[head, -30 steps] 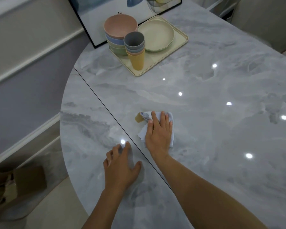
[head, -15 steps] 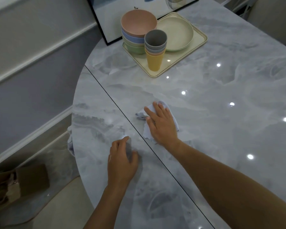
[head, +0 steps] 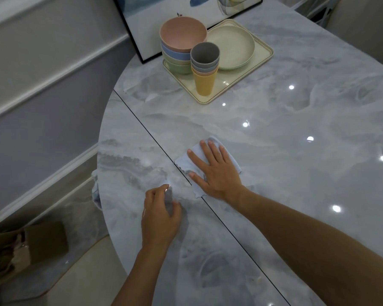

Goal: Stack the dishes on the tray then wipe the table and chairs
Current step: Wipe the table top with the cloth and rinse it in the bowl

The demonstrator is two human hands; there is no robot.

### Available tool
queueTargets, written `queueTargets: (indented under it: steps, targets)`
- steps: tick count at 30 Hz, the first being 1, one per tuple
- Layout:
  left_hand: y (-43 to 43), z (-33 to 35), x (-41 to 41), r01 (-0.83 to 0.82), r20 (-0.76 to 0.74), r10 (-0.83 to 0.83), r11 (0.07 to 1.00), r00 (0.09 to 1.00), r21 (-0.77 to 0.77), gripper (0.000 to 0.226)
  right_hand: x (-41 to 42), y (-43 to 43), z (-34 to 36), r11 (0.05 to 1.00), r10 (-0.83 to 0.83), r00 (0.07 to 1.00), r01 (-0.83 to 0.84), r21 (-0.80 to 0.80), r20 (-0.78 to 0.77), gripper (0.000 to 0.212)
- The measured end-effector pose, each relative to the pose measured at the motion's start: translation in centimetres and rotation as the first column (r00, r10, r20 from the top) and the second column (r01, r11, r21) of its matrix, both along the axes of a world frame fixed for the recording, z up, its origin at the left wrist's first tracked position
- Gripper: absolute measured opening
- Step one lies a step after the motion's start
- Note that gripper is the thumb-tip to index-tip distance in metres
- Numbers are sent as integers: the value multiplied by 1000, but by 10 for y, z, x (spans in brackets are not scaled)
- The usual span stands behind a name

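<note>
My right hand point(head: 218, 173) lies flat, fingers spread, pressing a light blue cloth point(head: 182, 161) onto the grey marble table point(head: 285, 133), just right of the dark seam. My left hand point(head: 161, 214) rests on the table left of the seam, fingers curled in, holding nothing. At the far side a cream tray point(head: 262, 61) carries a stack of bowls point(head: 182, 35) with a pink one on top, a stack of cups point(head: 205, 55) with a grey one on top, and a cream plate point(head: 230, 48).
A framed picture point(head: 164, 9) leans against the wall behind the tray. Brown cardboard point(head: 38, 244) lies on the floor at lower left, beside a cream chair seat point(head: 86, 274). A bluish fabric point(head: 95, 191) hangs at the table's left edge.
My right hand has slid the cloth a little toward the tray and turned its fingers leftward; the cloth now lies flatter. My left hand's fingers have curled in.
</note>
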State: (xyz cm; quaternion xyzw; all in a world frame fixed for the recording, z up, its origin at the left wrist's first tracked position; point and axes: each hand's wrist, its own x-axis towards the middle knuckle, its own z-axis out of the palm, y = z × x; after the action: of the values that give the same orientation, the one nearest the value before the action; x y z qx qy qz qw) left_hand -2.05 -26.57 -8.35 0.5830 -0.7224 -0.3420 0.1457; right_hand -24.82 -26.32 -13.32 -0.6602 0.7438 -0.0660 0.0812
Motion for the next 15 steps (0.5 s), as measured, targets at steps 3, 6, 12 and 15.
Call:
queueTargets:
  steps: [3,6,12,15]
  targets:
    - [3,1,0,-10,0,10,1000,1000,-11,44,-4,7,1,1000,11,1000,-11,13,3,71]
    - [5,1,-3,-21,-5,21,1000,1000,-18,38,-9,19,1,999,21,1000,-20,32,-10,72]
    - [9,3,-11,-72,-18,73,997,997,9,43,-22,51,2,998,-24,999,25,50,-22,77]
    - [11,6,-18,-82,-10,83,997,997,4,44,-30,69,2,996,-70,997,71,60,-18,79]
